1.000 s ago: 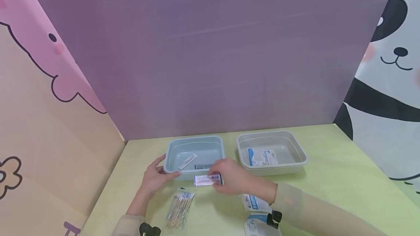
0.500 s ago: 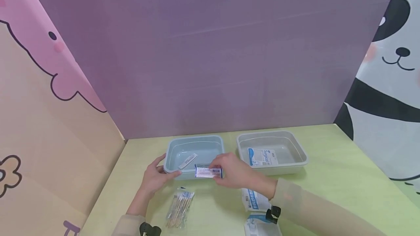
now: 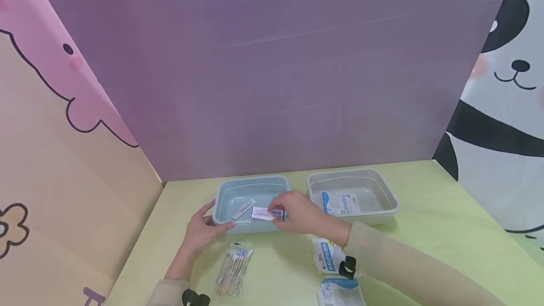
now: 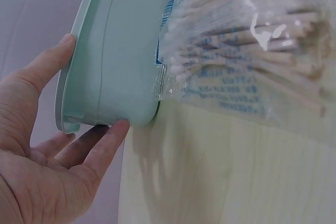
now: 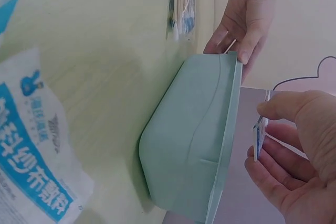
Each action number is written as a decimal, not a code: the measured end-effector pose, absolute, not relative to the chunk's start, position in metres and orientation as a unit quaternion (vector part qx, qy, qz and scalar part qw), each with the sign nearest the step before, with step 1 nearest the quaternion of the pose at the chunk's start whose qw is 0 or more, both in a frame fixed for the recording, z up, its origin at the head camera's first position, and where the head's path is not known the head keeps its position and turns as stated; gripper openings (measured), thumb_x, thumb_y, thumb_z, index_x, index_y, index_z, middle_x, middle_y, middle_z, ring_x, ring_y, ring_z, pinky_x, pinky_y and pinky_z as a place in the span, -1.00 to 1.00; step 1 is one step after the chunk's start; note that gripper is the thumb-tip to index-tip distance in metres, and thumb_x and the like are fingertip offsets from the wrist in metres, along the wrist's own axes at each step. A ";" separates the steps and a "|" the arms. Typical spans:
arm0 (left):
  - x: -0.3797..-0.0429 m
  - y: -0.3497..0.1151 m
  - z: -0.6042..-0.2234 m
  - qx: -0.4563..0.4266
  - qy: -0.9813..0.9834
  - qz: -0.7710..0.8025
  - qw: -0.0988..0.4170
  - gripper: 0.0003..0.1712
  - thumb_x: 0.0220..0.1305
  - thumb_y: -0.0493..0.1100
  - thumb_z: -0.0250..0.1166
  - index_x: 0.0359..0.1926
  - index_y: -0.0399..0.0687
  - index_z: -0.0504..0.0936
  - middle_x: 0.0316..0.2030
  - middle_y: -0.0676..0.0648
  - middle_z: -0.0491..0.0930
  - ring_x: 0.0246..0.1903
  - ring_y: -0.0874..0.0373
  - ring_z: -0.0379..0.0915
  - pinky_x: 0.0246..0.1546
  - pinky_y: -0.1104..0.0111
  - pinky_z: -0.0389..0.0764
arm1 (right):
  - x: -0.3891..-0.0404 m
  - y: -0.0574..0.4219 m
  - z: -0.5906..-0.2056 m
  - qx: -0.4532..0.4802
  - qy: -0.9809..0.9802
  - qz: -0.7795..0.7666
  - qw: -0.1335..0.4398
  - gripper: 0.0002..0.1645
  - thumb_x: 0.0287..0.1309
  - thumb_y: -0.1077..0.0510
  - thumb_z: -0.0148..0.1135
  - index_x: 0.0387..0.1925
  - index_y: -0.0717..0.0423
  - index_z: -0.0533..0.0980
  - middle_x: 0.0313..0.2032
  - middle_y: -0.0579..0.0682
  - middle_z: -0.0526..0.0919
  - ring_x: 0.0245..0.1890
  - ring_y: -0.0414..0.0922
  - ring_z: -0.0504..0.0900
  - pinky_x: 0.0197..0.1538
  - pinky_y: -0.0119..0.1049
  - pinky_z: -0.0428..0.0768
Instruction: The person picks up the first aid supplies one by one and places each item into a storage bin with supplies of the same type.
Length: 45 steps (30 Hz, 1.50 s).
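My left hand (image 3: 203, 231) grips the near left corner of a light blue plastic bin (image 3: 250, 181), thumb at the rim and fingers against the outer wall. With my right hand (image 3: 299, 214) I pinch a small flat white packet with blue print (image 3: 260, 213) by its right end, above the bin's near side. In the right wrist view the packet (image 5: 258, 137) is seen edge-on between thumb and fingers. Inside the bin lies a narrow white strip packet (image 3: 244, 208). Whatever lies under the held packet is hidden.
A clear bag of cotton swabs (image 3: 233, 270) lies in front of the bin. To the right stands a grey bin (image 3: 374, 195) holding a white-and-blue "Surgical" packet (image 3: 341, 203). Two white-and-blue packs, one nearer the bins (image 3: 326, 254) and one at the front (image 3: 340, 292), lie below the right forearm.
My right hand has moved the small packet away from me, from in front of the blue bin to over its near side. The left hand has stayed on the bin's corner.
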<state>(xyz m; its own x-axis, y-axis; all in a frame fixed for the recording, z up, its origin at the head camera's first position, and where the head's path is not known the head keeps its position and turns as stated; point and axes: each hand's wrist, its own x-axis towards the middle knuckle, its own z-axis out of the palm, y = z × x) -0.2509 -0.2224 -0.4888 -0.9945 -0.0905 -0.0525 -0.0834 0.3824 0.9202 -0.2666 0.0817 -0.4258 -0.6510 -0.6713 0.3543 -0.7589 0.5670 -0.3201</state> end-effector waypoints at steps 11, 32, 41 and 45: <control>-0.251 -0.223 -0.488 0.053 -0.834 -0.550 0.009 0.17 0.09 -0.06 0.70 0.61 -0.14 0.26 0.17 -0.45 0.69 0.10 -0.17 0.74 -0.06 0.19 0.74 | -0.279 0.075 -0.427 0.398 -0.885 0.224 0.086 -0.92 0.16 0.16 0.54 -0.30 0.06 0.77 -0.36 -0.11 0.81 -0.30 -0.20 0.71 -0.14 -0.38 0.67; -0.251 -0.222 -0.490 0.051 -0.829 -0.557 0.008 0.16 0.09 -0.07 0.69 0.62 -0.11 0.26 0.13 -0.42 0.72 0.04 -0.11 0.76 -0.08 0.21 0.74 | -0.298 0.078 -0.437 0.355 -0.903 0.232 0.071 -0.96 0.19 0.18 0.50 -0.31 0.06 0.77 -0.37 -0.07 0.80 -0.31 -0.17 0.68 -0.14 -0.32 0.66; -0.250 -0.222 -0.489 0.039 -0.828 -0.560 0.010 0.16 0.11 -0.11 0.68 0.62 -0.19 0.24 0.15 -0.48 0.69 0.07 -0.17 0.75 -0.05 0.14 0.76 | -0.306 0.077 -0.442 0.332 -0.911 0.233 0.072 -0.94 0.24 0.13 0.51 -0.33 0.03 0.77 -0.39 -0.12 0.79 -0.32 -0.21 0.67 -0.16 -0.33 0.66; -0.250 -0.222 -0.490 0.044 -0.825 -0.563 0.008 0.16 0.12 -0.11 0.68 0.63 -0.16 0.23 0.18 -0.46 0.68 0.12 -0.21 0.73 0.00 0.12 0.76 | -0.310 0.077 -0.443 0.336 -0.911 0.225 0.076 -0.94 0.24 0.12 0.51 -0.33 0.00 0.77 -0.38 -0.14 0.79 -0.32 -0.22 0.67 -0.15 -0.34 0.65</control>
<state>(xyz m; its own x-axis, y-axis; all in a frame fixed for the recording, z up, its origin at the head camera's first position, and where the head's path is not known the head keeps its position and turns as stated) -0.2496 -0.2217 -0.4903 -0.9960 -0.0812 -0.0368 -0.0639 0.3622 0.9299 -0.3097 0.0767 -0.4435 -0.7630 -0.5775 0.2903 -0.6463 0.6733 -0.3592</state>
